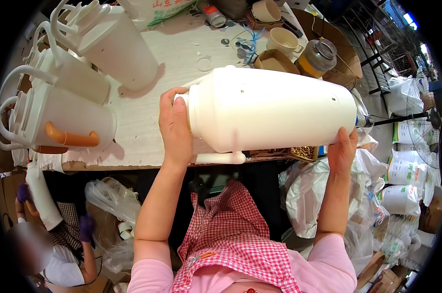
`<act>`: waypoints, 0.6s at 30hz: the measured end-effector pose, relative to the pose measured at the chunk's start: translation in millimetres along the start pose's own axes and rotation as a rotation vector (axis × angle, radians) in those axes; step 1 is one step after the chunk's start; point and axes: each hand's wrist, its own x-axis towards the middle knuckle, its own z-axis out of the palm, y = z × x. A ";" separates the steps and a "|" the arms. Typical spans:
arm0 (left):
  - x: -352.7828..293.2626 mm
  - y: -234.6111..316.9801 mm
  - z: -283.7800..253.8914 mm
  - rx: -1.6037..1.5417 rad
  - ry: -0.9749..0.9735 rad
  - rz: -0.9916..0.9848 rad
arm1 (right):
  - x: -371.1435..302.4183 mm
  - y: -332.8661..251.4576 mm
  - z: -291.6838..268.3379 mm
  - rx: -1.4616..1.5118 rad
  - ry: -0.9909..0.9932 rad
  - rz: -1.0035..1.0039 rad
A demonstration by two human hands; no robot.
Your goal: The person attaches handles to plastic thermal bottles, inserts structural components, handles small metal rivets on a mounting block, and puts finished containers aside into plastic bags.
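A large white jug (279, 110) is held sideways over the near edge of a table (182, 49). The left hand (175, 129) grips its top, the right hand (343, 149) its base; some fingers are hidden. Whether the jug touches the table is unclear.

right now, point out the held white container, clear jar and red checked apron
Held white container (279, 110): head view, its side
Clear jar (314, 59): head view, its wall
Red checked apron (230, 234): head view, its front
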 end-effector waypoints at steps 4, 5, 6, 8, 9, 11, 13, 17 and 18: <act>5.0 -5.1 -6.0 0.053 -0.011 0.007 | -0.3 2.6 9.2 -0.005 0.056 -0.011; 6.2 -6.0 -7.4 0.071 -0.011 0.011 | -1.1 2.7 11.3 -0.015 0.066 0.001; 5.5 -6.8 -7.3 0.073 -0.009 0.008 | -1.8 0.6 12.8 -0.014 0.065 0.005; 4.2 -7.2 -6.6 0.153 -0.033 -0.006 | -4.2 -6.9 17.1 -0.049 0.054 0.057; 4.6 -10.1 -4.9 0.150 -0.039 -0.002 | -5.3 -9.3 16.4 -0.050 0.059 0.052; 6.0 -15.4 -1.4 0.092 -0.096 0.017 | -9.0 -17.0 13.0 -0.117 0.069 0.059; 14.1 -20.3 -1.7 0.331 -0.146 0.126 | -9.9 -25.3 13.2 -0.140 0.057 0.064; 25.0 5.3 0.0 0.358 -0.036 0.396 | 1.5 -7.4 19.4 -0.186 0.011 0.083; 23.0 37.0 16.1 0.429 -0.105 0.432 | 1.1 -13.7 29.0 -0.279 0.021 0.108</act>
